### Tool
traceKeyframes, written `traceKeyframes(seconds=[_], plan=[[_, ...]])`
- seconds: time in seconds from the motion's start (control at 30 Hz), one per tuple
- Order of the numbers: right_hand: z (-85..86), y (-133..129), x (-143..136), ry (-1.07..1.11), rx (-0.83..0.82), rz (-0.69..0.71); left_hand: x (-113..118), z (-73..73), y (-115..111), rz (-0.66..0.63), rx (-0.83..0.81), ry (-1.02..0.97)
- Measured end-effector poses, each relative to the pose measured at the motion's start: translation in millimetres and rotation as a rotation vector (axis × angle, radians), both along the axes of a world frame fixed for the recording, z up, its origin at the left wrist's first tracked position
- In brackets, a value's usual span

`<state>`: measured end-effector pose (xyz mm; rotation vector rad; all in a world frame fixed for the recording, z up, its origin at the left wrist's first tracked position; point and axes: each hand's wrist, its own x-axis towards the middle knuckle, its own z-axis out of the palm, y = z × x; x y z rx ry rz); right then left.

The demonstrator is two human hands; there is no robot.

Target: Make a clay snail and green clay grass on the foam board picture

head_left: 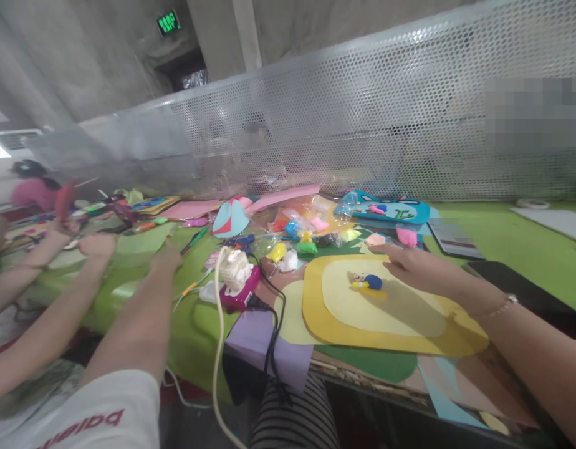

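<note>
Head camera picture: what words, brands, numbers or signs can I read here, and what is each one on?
"EXIT": on the green-lit sign; the characters above it are too blurred to read.
"bale...": my best reading of red, upside-down lettering on the white sleeve; the rest is cut off.
Unreadable: any print on the flat rectangular item at right, which is blurred.
I can make out no numbers.

- One small figure [373, 282], just left of the right hand [403, 265]
- Three rounded yellowish sheets [316, 321], overlapping, under and left of that hand
- At least five coloured lumps [307, 247], mostly left of it
- Two flat slabs [526, 287], right of it
- One magenta power strip [245, 289], between both hands
- One paper sailboat [230, 219], beyond the left hand [166, 257]
</note>
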<state>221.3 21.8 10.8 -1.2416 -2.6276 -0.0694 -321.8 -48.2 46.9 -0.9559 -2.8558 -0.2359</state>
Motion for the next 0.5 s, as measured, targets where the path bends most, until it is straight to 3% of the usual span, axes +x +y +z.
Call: traceKeyframes(seconds=[0.23, 0.5], plan=[[-4.9, 2.2, 1.5, 0.01, 0.027, 0.029, -10.0, -13.1, -6.3, -0.029, -0.071, -0.042], [-3.7, 1.1, -0.8, -0.036, -0.003, -0.004, -26.9, -26.5, -6.4, -0.049, 0.031, -0.027]])
